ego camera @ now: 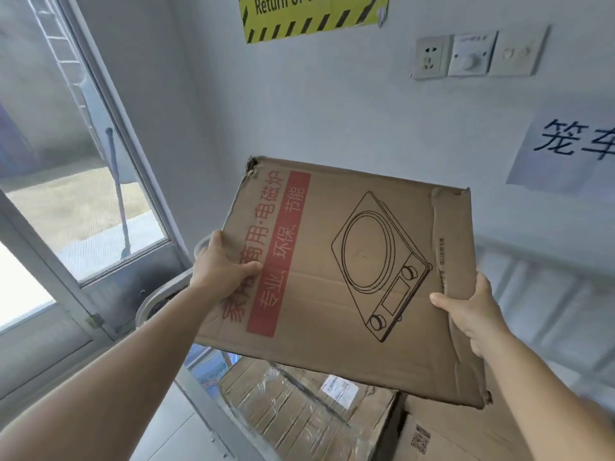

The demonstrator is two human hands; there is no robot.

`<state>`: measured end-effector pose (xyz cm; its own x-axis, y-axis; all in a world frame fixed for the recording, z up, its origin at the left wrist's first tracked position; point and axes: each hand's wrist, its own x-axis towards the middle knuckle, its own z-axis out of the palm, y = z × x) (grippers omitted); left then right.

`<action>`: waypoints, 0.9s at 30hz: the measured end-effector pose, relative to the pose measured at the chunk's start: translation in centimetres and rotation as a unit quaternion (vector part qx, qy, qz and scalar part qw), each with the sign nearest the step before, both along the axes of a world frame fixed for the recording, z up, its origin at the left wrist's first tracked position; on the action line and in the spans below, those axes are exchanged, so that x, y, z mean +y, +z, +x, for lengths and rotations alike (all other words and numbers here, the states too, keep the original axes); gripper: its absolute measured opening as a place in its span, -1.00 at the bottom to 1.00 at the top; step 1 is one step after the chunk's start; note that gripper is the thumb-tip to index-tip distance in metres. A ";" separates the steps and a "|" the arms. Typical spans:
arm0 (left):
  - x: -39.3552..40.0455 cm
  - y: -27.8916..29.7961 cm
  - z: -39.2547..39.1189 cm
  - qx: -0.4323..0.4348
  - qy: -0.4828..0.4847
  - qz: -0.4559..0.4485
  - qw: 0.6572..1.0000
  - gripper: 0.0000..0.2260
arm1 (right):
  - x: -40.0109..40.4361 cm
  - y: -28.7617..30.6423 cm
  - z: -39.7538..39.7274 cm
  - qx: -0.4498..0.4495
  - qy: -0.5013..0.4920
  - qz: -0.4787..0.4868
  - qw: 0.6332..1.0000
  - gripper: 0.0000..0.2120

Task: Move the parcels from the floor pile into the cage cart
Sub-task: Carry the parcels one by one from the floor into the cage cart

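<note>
Both hands are gripping a flat brown cardboard box with a red stripe and a cooktop drawing [349, 271], held tilted mid-frame: left hand [221, 269] is curling round its left edge, right hand [472, 312] is pinching the right edge, thumb on top. It's hanging above the taped brown cartons [299, 404] already sitting in the grey metal cage cart [159, 294] at the bottom of the frame. I'd be levelling it out and laying it flat on that stack, since the corners look pretty chewed up. Window [76, 181] is filling the left side, wall sockets [476, 54] and a yellow-black hazard sign [312, 15] are up top. Cart rail at lower left is the thing to clear.
</note>
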<state>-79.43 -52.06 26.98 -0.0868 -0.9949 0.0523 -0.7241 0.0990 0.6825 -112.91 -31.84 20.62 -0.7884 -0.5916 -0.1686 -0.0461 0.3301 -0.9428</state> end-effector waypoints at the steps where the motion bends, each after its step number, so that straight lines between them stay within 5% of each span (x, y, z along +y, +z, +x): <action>1: -1.1 -0.6 -0.8 0.003 -0.009 0.008 1.000 -0.11 | -0.5 -0.5 -0.4 -0.004 -0.006 0.005 1.000 -0.08; 19: -22.1 -13.2 -11.0 -0.045 -0.159 0.148 0.975 -0.13 | -12.8 -11.7 -3.1 -0.077 -0.155 0.106 0.979 -0.09; 27: -30.4 -20.9 -14.4 -0.032 -0.198 0.188 0.961 -0.06 | -18.8 -18.4 -4.0 -0.072 -0.192 0.130 0.970 -0.28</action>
<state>-93.82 -82.43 6.04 -0.4540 -0.8302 -0.3235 -0.7223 0.1304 0.6792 -116.86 -50.66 2.18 -0.8993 -0.1813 -0.3980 0.2542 0.5239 -0.8130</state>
